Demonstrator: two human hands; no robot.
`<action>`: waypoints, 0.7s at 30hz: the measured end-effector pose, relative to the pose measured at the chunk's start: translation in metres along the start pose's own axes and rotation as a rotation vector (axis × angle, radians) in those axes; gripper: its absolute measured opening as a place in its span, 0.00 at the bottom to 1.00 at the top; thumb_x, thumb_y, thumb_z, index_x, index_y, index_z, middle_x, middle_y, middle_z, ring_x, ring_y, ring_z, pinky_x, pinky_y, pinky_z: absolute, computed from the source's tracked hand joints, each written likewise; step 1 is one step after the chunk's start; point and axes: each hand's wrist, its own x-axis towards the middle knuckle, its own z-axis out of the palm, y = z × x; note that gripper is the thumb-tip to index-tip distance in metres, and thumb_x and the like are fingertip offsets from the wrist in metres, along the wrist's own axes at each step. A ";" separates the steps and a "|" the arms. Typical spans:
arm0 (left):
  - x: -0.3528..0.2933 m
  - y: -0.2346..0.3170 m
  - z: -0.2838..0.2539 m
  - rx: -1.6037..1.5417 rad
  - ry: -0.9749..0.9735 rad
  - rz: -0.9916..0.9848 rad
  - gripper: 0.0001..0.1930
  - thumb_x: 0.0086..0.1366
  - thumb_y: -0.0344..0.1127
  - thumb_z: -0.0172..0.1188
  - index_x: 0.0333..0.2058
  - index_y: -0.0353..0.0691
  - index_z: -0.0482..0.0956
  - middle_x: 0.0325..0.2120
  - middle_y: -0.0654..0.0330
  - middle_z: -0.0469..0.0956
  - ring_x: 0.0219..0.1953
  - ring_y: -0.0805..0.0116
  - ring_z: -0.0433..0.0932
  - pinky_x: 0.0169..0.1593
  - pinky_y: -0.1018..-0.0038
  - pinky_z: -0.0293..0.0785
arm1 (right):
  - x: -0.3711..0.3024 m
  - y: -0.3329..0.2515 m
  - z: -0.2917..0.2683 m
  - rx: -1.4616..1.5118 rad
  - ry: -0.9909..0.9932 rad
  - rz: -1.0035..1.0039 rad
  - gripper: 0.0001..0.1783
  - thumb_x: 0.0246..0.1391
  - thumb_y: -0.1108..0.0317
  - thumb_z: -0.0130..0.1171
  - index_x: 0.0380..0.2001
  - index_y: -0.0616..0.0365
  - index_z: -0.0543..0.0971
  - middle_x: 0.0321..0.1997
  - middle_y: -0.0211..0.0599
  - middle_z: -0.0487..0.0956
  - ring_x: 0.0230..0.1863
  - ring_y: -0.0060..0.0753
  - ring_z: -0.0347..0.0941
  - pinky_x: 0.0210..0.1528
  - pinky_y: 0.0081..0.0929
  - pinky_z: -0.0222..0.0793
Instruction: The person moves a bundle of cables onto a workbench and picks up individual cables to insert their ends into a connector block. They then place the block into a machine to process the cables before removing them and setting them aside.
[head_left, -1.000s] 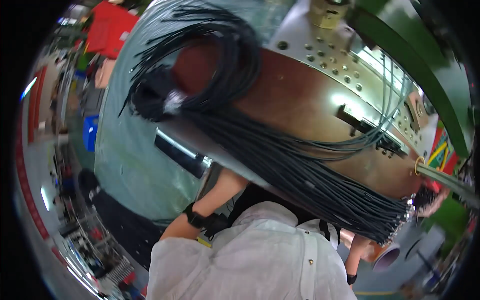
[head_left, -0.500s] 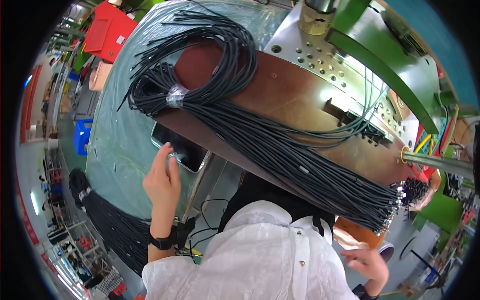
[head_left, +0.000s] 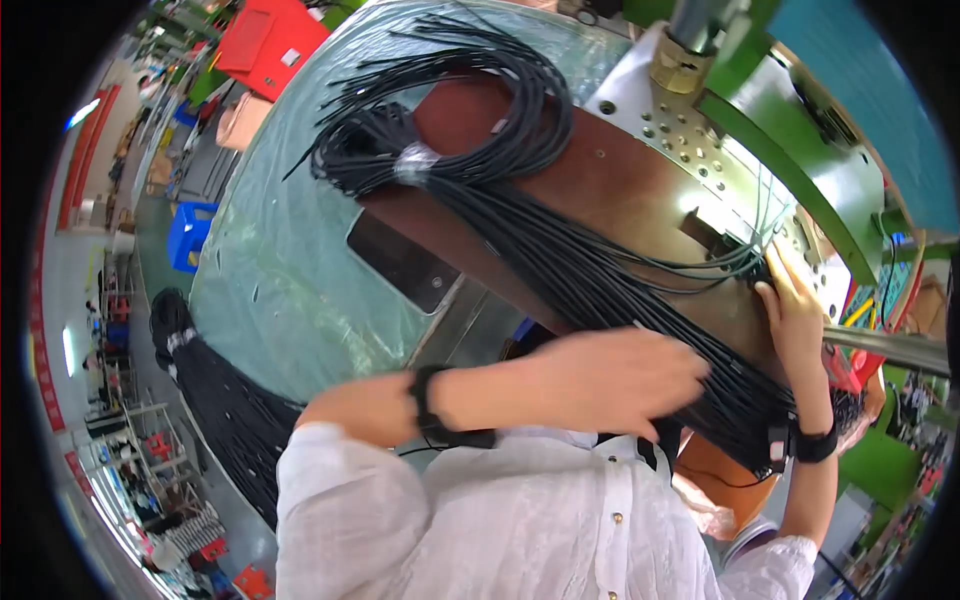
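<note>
My left hand (head_left: 640,375), blurred by motion, hovers over the long bundle of black cables (head_left: 560,265) with fingers loosely stretched and nothing visible in them. At the right, my right hand (head_left: 797,305) reaches onto the black fixture (head_left: 732,245) on the machine's metal bed. Its thumb and fingers are apart at the fixture, where a few thin loose cables (head_left: 690,268) end; the contact itself is partly hidden. A clear wrap (head_left: 415,162) binds the bundle near its coiled end. The bundle lies across a brown board (head_left: 610,190), its connector ends near my right wrist.
A dark phone (head_left: 400,258) lies on the plastic-covered green table (head_left: 270,280). Another black cable bundle (head_left: 225,400) hangs at the left. The green machine frame (head_left: 800,130) arches over the perforated metal plate (head_left: 690,150). A metal rod (head_left: 890,347) juts in from the right.
My left hand has swung right from beside the phone to above the cable bundle. My right hand has risen from low at my side to the black fixture. The view has shifted slightly.
</note>
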 end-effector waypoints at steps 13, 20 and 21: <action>-0.030 -0.075 -0.075 0.292 -0.336 -0.297 0.32 0.49 0.46 0.64 0.52 0.37 0.67 0.52 0.54 0.67 0.55 0.62 0.65 0.49 0.67 0.65 | -0.167 0.018 -0.137 -0.234 -0.188 0.626 0.21 0.47 0.81 0.53 0.47 0.58 0.74 0.46 0.41 0.75 0.49 0.45 0.70 0.51 0.32 0.64; -0.013 -0.099 -0.082 -0.014 -0.108 -0.487 0.12 0.55 0.34 0.60 0.38 0.36 0.79 0.32 0.55 0.80 0.34 0.63 0.78 0.39 0.77 0.72 | -0.005 0.012 0.005 -0.050 -0.157 0.130 0.24 0.49 0.64 0.58 0.50 0.60 0.69 0.50 0.50 0.69 0.50 0.51 0.66 0.50 0.37 0.63; -0.008 -0.103 -0.082 -0.111 -0.048 -0.628 0.10 0.55 0.32 0.59 0.36 0.35 0.79 0.29 0.56 0.80 0.31 0.66 0.79 0.37 0.78 0.72 | 0.003 0.014 0.007 0.107 -0.192 0.243 0.23 0.49 0.65 0.58 0.49 0.60 0.70 0.49 0.50 0.70 0.48 0.51 0.67 0.50 0.37 0.63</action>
